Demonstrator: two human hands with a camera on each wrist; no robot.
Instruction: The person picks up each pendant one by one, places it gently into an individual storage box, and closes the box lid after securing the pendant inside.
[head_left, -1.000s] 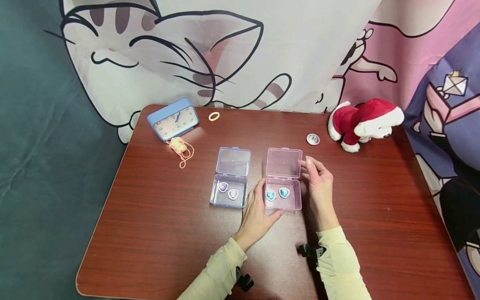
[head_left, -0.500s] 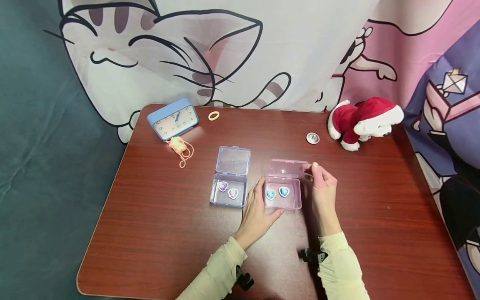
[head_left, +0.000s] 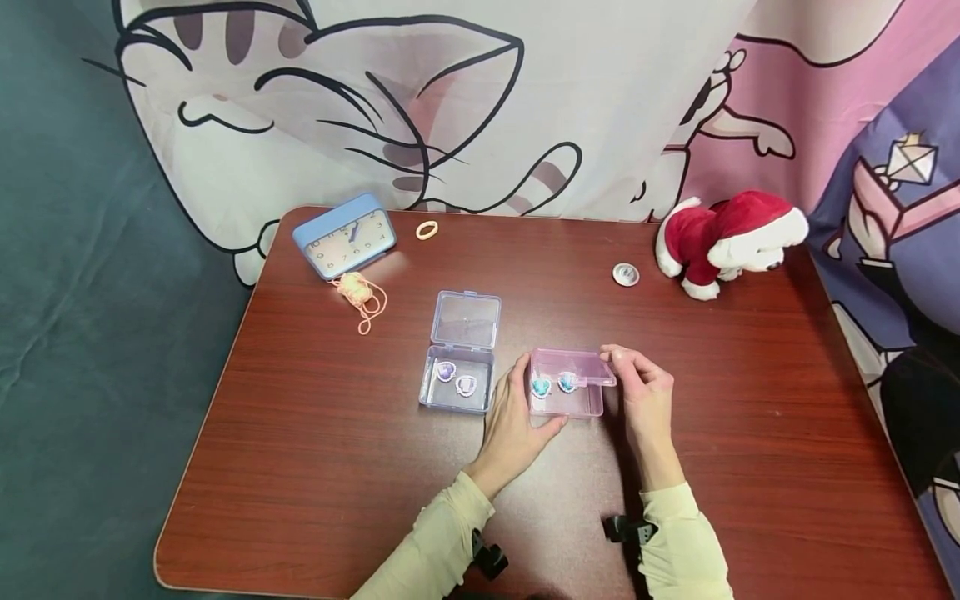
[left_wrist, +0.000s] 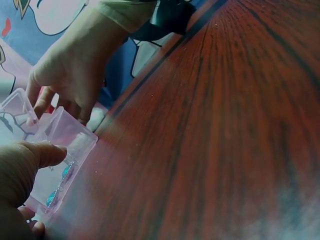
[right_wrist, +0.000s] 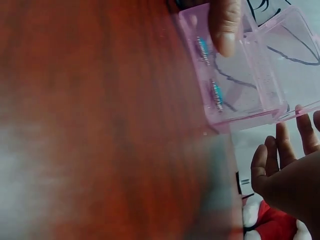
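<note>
A small clear pink plastic box sits on the table with two teal gem-like pieces inside. Its hinged lid is tilted partway down over the box. My left hand holds the box at its left side, with the thumb at the front wall. At the lid's right corner, my right hand pinches the edge between thumb and fingers. Just left of my left hand lies a clear blue box, lid folded back, holding two pale purple gem-like pieces.
A blue clock stands at the back left, beside a tangle of peach yarn and a cream ring. At the back right are a round silver item and a plush dog in red. A patterned curtain hangs behind the table.
The pink lid has swung from raised at the back to low over the box, and my right hand has moved toward me with it. My left hand has stayed on the box.
</note>
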